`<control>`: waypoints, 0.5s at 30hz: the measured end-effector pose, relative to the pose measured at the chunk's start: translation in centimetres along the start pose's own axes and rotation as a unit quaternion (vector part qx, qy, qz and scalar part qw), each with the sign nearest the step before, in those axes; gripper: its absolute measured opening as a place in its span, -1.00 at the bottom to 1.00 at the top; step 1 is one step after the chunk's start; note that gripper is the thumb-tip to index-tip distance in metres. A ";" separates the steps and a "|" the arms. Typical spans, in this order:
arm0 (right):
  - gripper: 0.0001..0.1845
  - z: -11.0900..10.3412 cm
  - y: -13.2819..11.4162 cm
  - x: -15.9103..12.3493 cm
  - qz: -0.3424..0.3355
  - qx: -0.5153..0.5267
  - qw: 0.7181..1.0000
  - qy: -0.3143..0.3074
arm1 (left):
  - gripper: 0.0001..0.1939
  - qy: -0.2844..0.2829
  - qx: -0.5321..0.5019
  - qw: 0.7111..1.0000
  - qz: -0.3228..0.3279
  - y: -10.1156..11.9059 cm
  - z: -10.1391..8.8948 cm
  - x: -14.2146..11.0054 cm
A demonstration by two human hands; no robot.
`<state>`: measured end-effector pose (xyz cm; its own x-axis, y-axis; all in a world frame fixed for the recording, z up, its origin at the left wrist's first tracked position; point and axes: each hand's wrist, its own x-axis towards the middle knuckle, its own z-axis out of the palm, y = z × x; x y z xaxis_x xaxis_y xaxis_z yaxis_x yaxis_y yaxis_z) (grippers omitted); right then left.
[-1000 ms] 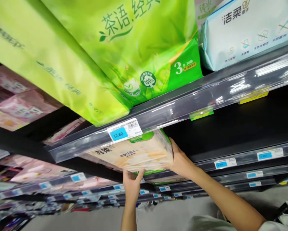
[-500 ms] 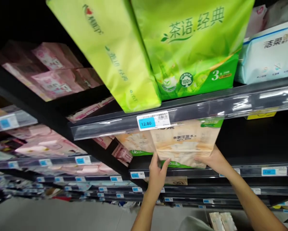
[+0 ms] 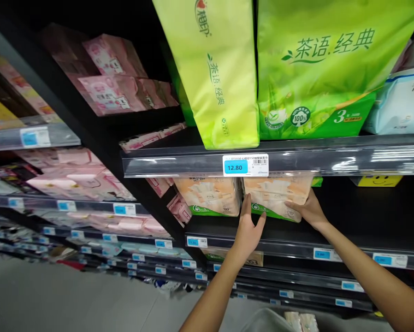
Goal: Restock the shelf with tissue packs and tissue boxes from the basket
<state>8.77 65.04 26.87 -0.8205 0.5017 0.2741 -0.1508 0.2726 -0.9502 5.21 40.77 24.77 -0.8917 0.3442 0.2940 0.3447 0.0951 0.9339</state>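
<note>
A plastic-wrapped pack of paper tissues (image 3: 276,197), cream and orange with a green band, sits on the shelf under a clear price rail. My left hand (image 3: 249,233) presses its fingers against the pack's lower left corner. My right hand (image 3: 305,208) cups the pack's lower right side, so the pack is held between both hands. A matching tissue pack (image 3: 207,196) stands directly to its left, touching it. The rail hides the top of both packs.
Large green tissue bags (image 3: 314,69) stand on the shelf above, behind a clear rail (image 3: 331,161) with a 12.80 price label (image 3: 245,165). Pink boxes (image 3: 110,78) fill shelves at left. Lower shelves with blue labels and a grey floor (image 3: 65,295) lie below.
The tissue pack has moved from in front of the rail to under it, beside the matching pack, with both hands following it. The view has swung from tilted to nearly level.
</note>
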 end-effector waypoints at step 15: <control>-0.04 3.3 2.5 6.4 -0.007 -0.035 0.999 -0.036 | -0.44 0.003 0.092 0.995 0.026 -3.8 -1.0 -2.1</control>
<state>1.27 66.21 25.80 -0.8564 0.4377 0.2737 -0.1254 0.3378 -0.9328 5.43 38.72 20.85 -0.8725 0.3478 0.3432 0.4382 0.2462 0.8645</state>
